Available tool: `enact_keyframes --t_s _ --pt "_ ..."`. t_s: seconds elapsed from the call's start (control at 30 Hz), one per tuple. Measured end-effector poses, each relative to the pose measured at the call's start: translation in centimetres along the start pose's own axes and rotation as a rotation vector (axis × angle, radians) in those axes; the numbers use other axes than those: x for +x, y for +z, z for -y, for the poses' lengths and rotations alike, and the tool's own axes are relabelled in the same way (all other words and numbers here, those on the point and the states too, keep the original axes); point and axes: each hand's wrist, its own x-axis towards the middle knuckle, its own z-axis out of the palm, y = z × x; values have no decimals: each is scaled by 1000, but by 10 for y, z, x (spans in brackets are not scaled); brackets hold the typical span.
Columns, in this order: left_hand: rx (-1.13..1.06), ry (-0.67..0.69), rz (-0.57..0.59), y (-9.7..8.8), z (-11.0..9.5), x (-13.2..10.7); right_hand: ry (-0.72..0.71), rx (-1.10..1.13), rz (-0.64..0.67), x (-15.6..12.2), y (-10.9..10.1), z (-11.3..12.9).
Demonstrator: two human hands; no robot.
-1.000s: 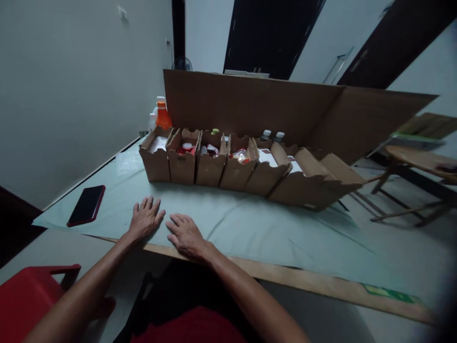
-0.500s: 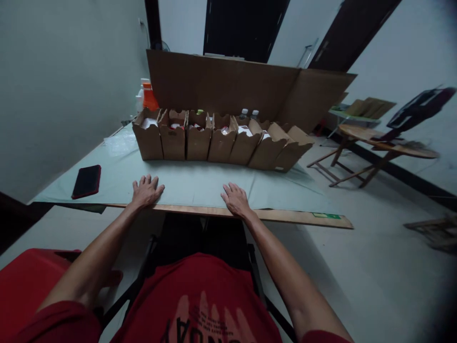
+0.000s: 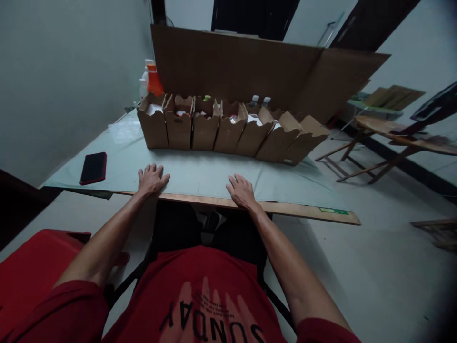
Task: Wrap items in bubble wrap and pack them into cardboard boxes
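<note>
My left hand lies palm down on the pale green cloth near the table's front edge, fingers apart and holding nothing. Flat on the same cloth, my right hand is also open, its fingers spread a little. To the left of my left hand lies a dark phone with a red rim. Beyond both hands stands a row of several brown cardboard boxes with wavy-cut top edges; the ones on the right lean over. White and red items show inside them, too small to name.
Behind the boxes rises a large cardboard panel. An orange bottle stands at the back left, near crumpled clear plastic. A red plastic stool is at my left. A wooden folding table stands off to the right.
The view has shifted slightly, so the table and boxes sit higher in the picture and a little to the right. Both hands stay flat on the cloth.
</note>
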Motion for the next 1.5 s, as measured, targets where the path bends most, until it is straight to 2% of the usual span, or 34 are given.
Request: enact_keyframes --t_s 0.77,1.5 --pt "90 -2 44 -1 -4 3 4 63 -35 0 4 -6" --pt "128 27 19 11 -5 1 7 38 -71 -5 4 -10"
